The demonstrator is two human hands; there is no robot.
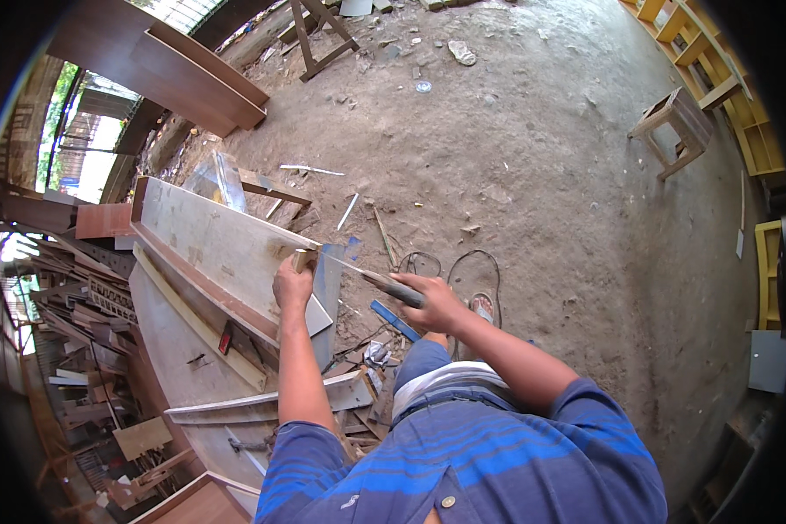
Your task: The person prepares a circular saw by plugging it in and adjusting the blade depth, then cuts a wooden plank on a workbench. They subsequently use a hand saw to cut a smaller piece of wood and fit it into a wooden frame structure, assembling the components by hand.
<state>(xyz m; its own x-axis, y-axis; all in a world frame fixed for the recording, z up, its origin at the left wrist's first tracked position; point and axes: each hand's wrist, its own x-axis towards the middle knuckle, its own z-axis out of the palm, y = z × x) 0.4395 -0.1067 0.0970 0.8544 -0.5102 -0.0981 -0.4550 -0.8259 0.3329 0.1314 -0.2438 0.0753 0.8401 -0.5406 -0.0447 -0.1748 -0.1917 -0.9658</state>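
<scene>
My left hand (pixel 293 286) is closed round a small pale wooden block (pixel 303 258) at the near right end of a long light-coloured board (pixel 223 223). In my right hand (pixel 434 304) is a hand tool with a dark handle (pixel 396 289) and a long thin blade (pixel 341 262). The blade slants up to the left, and its tip reaches the block and the board's corner. Whether the tip touches the wood I cannot tell. A brown edge strip (pixel 210 278) runs along the near side of the board.
Under the board is a workbench (pixel 162 327), with a pale wooden strip (pixel 196 314) and a red-and-black object (pixel 226 337) on it. Scrap wood (pixel 105 323) is heaped at left. A cable (pixel 485 255) and a blue strip (pixel 395 320) lie on the floor. A wooden stool (pixel 686 122) stands at right.
</scene>
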